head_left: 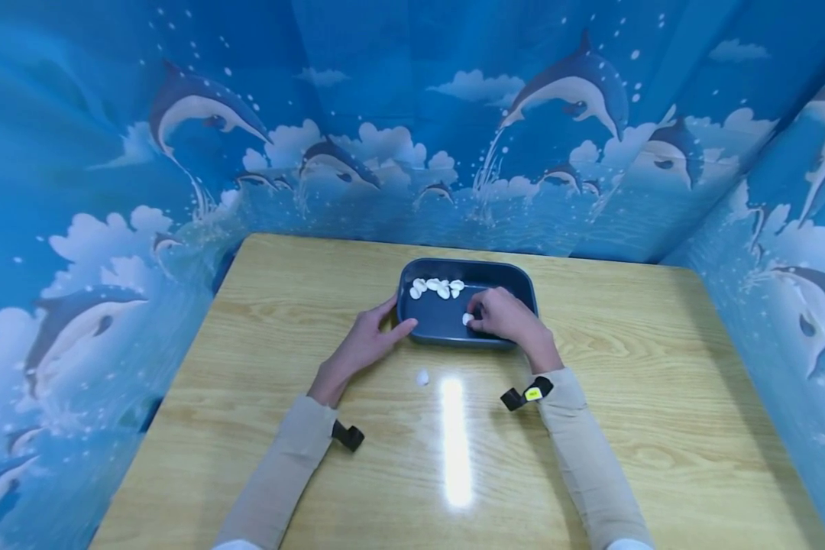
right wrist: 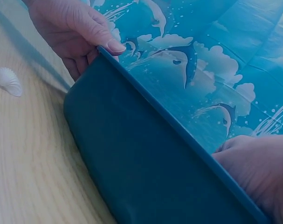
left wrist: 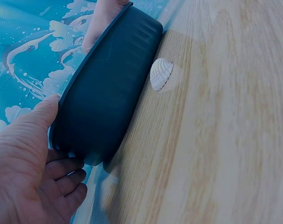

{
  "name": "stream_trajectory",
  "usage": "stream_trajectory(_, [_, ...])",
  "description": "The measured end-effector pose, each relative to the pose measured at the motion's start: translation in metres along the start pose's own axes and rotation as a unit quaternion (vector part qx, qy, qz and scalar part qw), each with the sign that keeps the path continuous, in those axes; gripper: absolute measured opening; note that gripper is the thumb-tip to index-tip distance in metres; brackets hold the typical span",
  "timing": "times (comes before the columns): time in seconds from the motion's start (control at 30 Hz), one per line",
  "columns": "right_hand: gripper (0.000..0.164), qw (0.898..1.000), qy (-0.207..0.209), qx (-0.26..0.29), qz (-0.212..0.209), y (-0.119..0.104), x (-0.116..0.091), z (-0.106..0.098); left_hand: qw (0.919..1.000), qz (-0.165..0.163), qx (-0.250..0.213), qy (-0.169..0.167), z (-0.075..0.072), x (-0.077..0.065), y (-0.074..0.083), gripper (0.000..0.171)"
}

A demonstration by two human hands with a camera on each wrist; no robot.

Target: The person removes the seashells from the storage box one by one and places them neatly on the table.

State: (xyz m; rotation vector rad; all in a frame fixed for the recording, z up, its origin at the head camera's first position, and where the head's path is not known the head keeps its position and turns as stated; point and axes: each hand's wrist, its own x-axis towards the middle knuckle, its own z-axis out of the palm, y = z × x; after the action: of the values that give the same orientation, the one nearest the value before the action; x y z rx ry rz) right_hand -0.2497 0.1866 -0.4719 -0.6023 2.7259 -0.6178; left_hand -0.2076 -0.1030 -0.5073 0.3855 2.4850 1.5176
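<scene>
A dark blue rectangular tray (head_left: 447,340) stands on the table with several white seashells (head_left: 433,284) in a row along its far left part. My left hand (head_left: 371,336) rests at its near left corner, the thumb laid against the rim and the other fingers loosely bent outside the wall. Inside the tray, my right hand (head_left: 505,315) pinches one white seashell (head_left: 467,318) low over the floor; in the right wrist view the wall hides its fingertips. On the table before the tray lies one ribbed white seashell (left wrist: 161,74).
The wooden table (head_left: 302,305) runs out to both sides of the tray. Behind it and at the sides hangs a blue curtain (head_left: 399,99) printed with dolphins and clouds. A bright strip of reflected light lies on the table between the forearms.
</scene>
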Motion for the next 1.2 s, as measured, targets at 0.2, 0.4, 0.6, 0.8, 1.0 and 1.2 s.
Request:
stream_trajectory(0.2, [0.024, 1.000, -0.006, -0.016, 0.016, -0.0016, 0.0004, 0.0015, 1.0000, 0.001, 0.001, 0.000, -0.0002, 0.0002, -0.0012, 0.077])
stream_trajectory(0.4, [0.022, 1.000, -0.008, -0.015, 0.018, -0.0010, 0.0009, 0.0027, 1.0000, -0.001, 0.002, 0.000, 0.0002, 0.0004, -0.0013, 0.077])
stream_trajectory(0.6, [0.022, 1.000, -0.001, -0.012, 0.013, -0.0007, 0.0011, 0.0030, 1.0000, -0.002, 0.000, 0.000, 0.0009, 0.0008, -0.0003, 0.076])
stream_trajectory(0.8, [0.021, 1.000, 0.002, -0.011, 0.011, -0.0007, 0.0019, 0.0033, 1.0000, -0.008, -0.001, -0.003, 0.0007, 0.0005, 0.0009, 0.076])
stream_trajectory(1.0, [0.021, 1.000, 0.001, -0.017, 0.002, -0.0007, 0.0027, 0.0035, 1.0000, -0.008, -0.003, -0.002, 0.0005, 0.0004, 0.0000, 0.077])
stream_trajectory(1.2, [0.020, 1.000, 0.006, -0.020, 0.003, -0.0022, 0.0026, 0.0041, 1.0000, -0.008, 0.001, -0.001, 0.0000, 0.0012, -0.0021, 0.077])
